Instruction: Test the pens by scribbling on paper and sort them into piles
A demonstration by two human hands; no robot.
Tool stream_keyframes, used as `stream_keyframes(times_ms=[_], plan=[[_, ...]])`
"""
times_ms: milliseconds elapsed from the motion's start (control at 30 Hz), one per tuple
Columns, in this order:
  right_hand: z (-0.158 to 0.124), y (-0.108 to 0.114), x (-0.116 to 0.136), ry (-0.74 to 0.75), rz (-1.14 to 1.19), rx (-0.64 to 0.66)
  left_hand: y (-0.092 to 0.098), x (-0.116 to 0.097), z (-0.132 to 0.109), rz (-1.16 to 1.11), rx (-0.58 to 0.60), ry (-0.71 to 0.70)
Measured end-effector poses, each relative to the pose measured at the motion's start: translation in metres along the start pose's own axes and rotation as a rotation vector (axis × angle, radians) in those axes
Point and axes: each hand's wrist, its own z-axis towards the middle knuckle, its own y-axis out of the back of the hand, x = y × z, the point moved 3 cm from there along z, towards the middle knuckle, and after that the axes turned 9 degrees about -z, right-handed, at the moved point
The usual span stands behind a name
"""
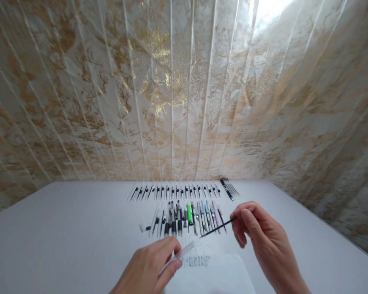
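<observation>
My left hand (155, 261) pinches a translucent white pen barrel (186, 249), whose free end points up and to the right. Between the fingertips of my right hand (259, 232) is a thin black pen refill (217, 228), its tip slanting down and left toward the barrel. The two pieces are apart, with a small gap between them. Just beyond my hands lies a row of pens and pen parts, among them a bright green highlighter (189, 213), a pink pen (216, 216) and black-gripped pens (173, 226).
Farther back, clear pen barrels with black parts (174, 192) lie in a long row. A pack of black pens (228, 190) is at its right end. A white sheet with dark writing (214, 275) lies in front on the white table (64, 237). Gold-patterned curtain (171, 90) rises behind.
</observation>
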Motion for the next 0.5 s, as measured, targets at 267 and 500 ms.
stream_keyframes(times_ms=[267,500], plan=[[-0.006,-0.017,-0.005,-0.029,0.013,0.091,-0.003,0.000,-0.001,0.004,0.001,0.001],[-0.007,-0.011,0.000,0.002,-0.030,0.058,-0.002,-0.002,0.000,0.015,0.027,0.022]])
